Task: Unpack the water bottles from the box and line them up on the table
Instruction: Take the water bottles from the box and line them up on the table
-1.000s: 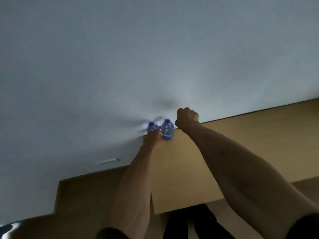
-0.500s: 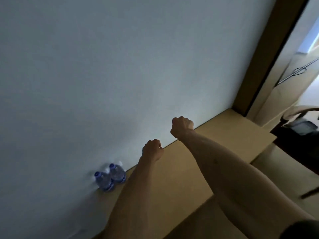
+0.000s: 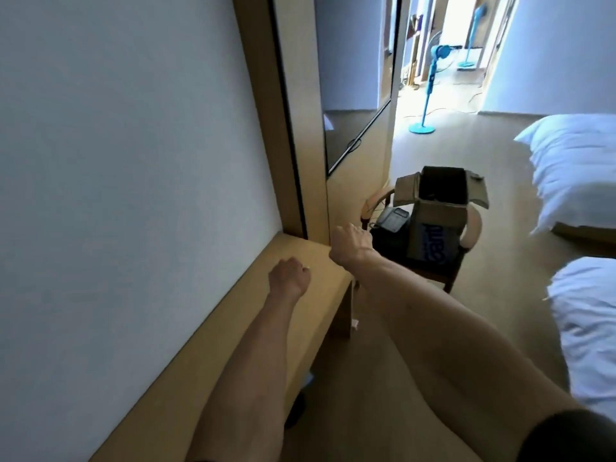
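The view has swung right, away from the two bottles seen earlier on the counter (image 3: 320, 271) (now out of frame). The open box (image 3: 440, 195) sits on a chair at centre right. Left hand (image 3: 289, 274) and right hand (image 3: 350, 241) are both curled into fists, each grip holding nothing; likely heading back for more.

view swung right, away from the bottles, toward the box

two bottles that stood by the wall at the table's back edge are out of view now. newly in view: open cardboard box (image 3: 436, 208) on a chair (image 3: 466, 235), table's (image 3: 320, 261) right end, two beds, blue fan in the doorway. left hand (image 3: 289, 275) has left the bottles, fingers curled over the tabletop, empty; right hand (image 3: 350, 243) fisted, now past the table's end, near the chair.
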Action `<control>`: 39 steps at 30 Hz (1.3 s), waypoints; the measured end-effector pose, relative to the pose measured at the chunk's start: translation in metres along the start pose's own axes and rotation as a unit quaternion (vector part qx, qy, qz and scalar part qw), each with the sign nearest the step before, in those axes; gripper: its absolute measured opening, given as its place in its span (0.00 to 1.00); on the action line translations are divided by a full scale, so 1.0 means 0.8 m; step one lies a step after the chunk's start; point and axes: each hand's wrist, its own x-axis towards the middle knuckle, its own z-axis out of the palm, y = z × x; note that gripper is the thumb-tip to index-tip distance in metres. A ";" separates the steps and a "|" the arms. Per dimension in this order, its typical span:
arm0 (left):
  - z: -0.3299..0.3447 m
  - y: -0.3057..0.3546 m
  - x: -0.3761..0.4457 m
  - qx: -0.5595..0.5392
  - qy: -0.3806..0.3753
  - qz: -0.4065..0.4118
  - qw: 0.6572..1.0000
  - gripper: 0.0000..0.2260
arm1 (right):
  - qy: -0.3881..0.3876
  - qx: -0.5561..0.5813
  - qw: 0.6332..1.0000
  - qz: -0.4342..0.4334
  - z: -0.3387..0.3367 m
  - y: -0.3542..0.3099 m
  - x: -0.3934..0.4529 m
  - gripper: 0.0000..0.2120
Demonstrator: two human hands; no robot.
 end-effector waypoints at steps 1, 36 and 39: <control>0.008 0.028 0.009 0.003 -0.008 0.013 1.000 0.14 | 0.002 0.003 1.000 0.022 -0.005 0.032 0.004 0.11; 0.192 0.642 0.510 0.044 -0.103 0.211 0.971 0.16 | -0.008 0.065 0.953 0.295 -0.046 0.649 0.426 0.11; 0.213 0.674 0.563 0.052 -0.108 0.210 0.970 0.18 | -0.024 0.070 0.955 0.287 -0.030 0.689 0.488 0.12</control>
